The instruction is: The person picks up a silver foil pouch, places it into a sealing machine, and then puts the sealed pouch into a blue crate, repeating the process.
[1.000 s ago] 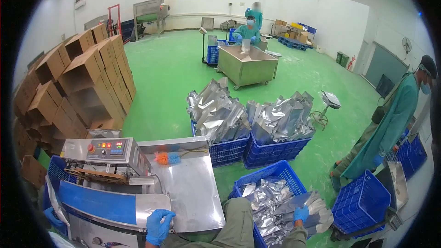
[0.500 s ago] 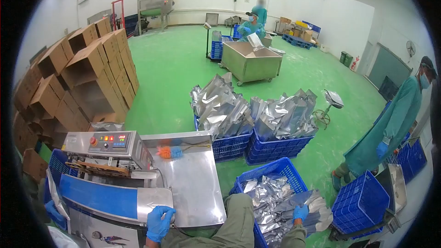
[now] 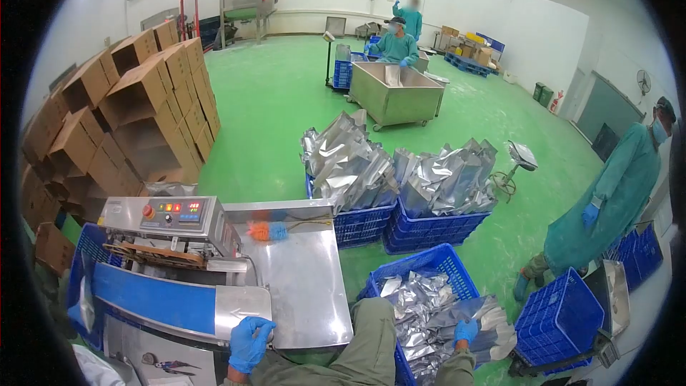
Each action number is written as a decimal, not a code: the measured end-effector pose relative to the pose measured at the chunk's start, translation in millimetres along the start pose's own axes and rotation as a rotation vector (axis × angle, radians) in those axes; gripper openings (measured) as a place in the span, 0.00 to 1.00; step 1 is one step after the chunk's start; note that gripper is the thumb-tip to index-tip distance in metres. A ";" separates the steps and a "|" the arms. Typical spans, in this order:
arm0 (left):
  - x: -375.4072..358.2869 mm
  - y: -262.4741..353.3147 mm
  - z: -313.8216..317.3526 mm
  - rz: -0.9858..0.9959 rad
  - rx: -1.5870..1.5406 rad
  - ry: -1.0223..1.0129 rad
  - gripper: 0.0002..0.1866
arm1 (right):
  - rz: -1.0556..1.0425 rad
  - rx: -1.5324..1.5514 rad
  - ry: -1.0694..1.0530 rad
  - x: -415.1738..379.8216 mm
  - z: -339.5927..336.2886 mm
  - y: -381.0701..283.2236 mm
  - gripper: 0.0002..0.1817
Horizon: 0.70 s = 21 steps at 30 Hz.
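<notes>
Your left hand (image 3: 249, 343) lies flat on the near edge of the steel table (image 3: 304, 293), gripping nothing. Your right hand (image 3: 467, 332) clamps silver pouches (image 3: 429, 314) in the blue crate (image 3: 429, 263), near right. Open green floor (image 3: 271, 107) lies far. No writing is legible.

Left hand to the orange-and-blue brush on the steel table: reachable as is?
Probably yes. The left hand rests at the near edge of the steel table, and the brush lies at the far edge with only bare steel between. It would take a long forward stretch, though.
</notes>
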<state>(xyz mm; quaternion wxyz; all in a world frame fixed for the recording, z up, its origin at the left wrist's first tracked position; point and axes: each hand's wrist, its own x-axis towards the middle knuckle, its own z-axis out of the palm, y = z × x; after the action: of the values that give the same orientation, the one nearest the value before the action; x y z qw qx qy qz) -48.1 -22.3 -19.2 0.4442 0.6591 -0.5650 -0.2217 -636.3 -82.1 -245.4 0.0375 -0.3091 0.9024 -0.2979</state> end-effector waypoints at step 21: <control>31.5 33.9 3.4 0.284 0.291 -0.157 0.20 | -0.183 -0.053 0.114 11.2 30.2 27.7 0.19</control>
<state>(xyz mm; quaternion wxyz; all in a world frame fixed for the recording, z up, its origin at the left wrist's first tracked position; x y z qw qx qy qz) -61.1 -52.0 14.1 0.3258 0.6109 -0.7109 -0.1236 -652.5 -86.7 -284.3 -0.0495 -0.3736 0.8787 -0.2931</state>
